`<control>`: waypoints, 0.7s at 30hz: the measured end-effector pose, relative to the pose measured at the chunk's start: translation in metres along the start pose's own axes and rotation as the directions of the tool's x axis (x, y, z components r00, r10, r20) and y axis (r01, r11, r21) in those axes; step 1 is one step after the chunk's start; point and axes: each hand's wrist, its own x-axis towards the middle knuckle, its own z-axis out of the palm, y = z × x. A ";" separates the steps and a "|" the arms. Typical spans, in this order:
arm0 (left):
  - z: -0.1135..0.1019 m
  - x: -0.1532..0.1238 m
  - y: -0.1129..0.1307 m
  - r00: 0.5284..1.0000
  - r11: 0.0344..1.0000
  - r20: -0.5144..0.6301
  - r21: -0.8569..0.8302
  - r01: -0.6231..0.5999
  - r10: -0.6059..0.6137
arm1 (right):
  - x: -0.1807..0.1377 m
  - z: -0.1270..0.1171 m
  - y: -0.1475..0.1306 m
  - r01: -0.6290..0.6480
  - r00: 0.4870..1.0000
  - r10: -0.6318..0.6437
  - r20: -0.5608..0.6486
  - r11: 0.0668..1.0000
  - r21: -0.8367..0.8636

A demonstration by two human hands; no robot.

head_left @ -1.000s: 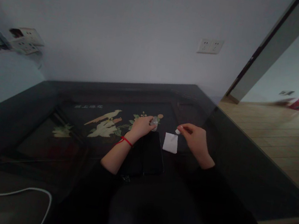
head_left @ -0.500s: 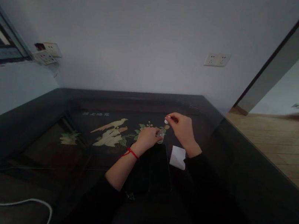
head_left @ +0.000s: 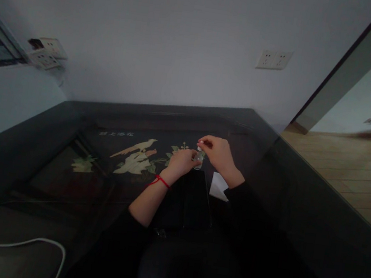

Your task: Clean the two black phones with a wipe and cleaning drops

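Observation:
My left hand (head_left: 182, 162), with a red cord at the wrist, is closed around a small clear glass bottle (head_left: 198, 161) standing on the dark table. Just above the bottle's mouth, my right hand (head_left: 216, 152) pinches a small white cap (head_left: 200, 147) between thumb and fingertips. Whether the cap touches the rim is too small to tell. A dark flat tablet-like slab (head_left: 189, 204) lies in front of the bottle. Partly covered by my right wrist is a folded white paper (head_left: 218, 186).
The glossy dark table (head_left: 63, 232) bears a bird-and-flower picture (head_left: 137, 157). A white cable (head_left: 16, 244) curves across the lower left. Wall sockets (head_left: 274, 60) sit above the back edge, and a wooden floor (head_left: 336, 175) lies to the right.
My right hand has brought the white cap down and left, closer to the bottle's mouth. My left hand keeps its hold on the bottle. The whole view has shifted slightly.

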 end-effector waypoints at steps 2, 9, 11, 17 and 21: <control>0.001 0.001 -0.001 1.000 1.000 -0.003 -0.001 0.007 -0.007 | -0.002 0.006 0.001 -0.003 0.999 0.005 0.044 0.999 -0.053; 0.003 0.004 -0.004 1.000 1.000 -0.001 -0.018 0.023 -0.023 | -0.006 0.008 -0.002 -0.028 0.994 0.054 0.093 0.966 -0.259; 0.004 0.005 -0.005 1.000 0.999 -0.006 -0.020 0.026 -0.026 | -0.008 0.010 -0.002 -0.044 0.994 0.072 0.081 0.949 -0.313; 0.005 0.005 -0.005 0.999 0.999 -0.026 -0.016 0.044 -0.044 | -0.011 0.017 -0.006 -0.092 0.994 0.110 0.025 0.917 -0.387; 0.006 0.004 -0.004 0.999 0.999 -0.015 -0.024 0.034 -0.034 | -0.008 -0.007 -0.005 -0.148 0.988 0.155 -0.012 0.918 -0.368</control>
